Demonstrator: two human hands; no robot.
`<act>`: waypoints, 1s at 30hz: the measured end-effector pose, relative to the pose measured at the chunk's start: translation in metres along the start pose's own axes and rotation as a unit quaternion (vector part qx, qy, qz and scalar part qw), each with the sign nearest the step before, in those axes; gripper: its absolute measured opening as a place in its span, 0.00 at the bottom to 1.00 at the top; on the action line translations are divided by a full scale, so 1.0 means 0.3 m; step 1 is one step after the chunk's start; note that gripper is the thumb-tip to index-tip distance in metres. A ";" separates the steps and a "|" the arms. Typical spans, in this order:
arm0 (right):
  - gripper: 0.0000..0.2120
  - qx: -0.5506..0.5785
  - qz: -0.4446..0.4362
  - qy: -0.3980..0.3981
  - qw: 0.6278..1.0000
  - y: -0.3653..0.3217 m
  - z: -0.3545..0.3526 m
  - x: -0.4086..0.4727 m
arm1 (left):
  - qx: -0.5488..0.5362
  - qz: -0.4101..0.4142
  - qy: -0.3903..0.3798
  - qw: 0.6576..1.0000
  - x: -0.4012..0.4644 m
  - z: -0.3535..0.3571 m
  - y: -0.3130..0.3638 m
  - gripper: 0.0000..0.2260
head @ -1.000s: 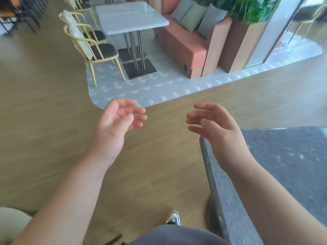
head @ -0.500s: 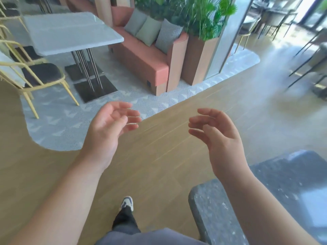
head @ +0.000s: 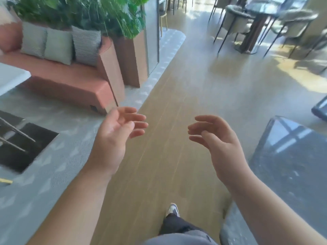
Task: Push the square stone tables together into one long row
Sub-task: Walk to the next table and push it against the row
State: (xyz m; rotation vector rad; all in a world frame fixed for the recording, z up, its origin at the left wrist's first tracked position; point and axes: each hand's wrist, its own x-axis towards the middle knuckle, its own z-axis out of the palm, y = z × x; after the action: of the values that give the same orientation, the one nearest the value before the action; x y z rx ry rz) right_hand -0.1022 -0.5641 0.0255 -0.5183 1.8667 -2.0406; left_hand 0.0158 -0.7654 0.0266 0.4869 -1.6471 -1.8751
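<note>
our left hand (head: 113,138) and right hand (head: 219,140) hover empty, fingers loosely spread, dark stone bench (head: 292,165) just right of us.

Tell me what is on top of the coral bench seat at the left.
Three cushions lean against the back of the coral bench: two striped ones and a plain greenish one between them. The seat in front of them shows nothing else. The bench's left end is out of frame.

Wood floor (head: 177,121) w/ stone table (head: 292,156), sofa (head: 70,80).
</note>
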 end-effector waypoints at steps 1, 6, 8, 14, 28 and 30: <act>0.20 -0.002 0.003 0.016 1.000 0.008 -0.021 0.036 | 0.001 -0.003 -0.015 1.000 0.054 0.019 -0.013 0.13; 0.20 0.027 -0.008 0.114 0.993 0.053 -0.145 0.335 | 0.013 -0.005 -0.096 0.995 0.434 0.135 -0.089 0.13; 0.19 0.033 -0.024 0.132 0.990 0.067 -0.180 0.496 | 0.020 0.002 -0.108 0.994 0.609 0.198 -0.122 0.13; 0.18 0.024 -0.048 0.128 0.990 0.030 -0.265 0.958 | 0.021 -0.024 -0.137 0.990 1.064 0.429 -0.178 0.13; 0.16 0.002 -0.044 0.260 0.965 0.062 -0.525 1.631 | -0.026 -0.056 -0.297 0.953 1.878 0.993 -0.434 0.12; 0.16 -0.001 -0.046 0.294 0.955 0.084 -0.562 1.738 | -0.038 -0.060 -0.331 0.941 2.005 1.089 -0.484 0.12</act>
State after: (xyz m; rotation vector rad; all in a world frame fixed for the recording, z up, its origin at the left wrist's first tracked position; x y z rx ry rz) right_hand -0.6415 -0.6644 0.0117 0.0215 2.1888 -2.4436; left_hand -0.6718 -0.8932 0.0033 -0.1069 -1.9720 -2.3462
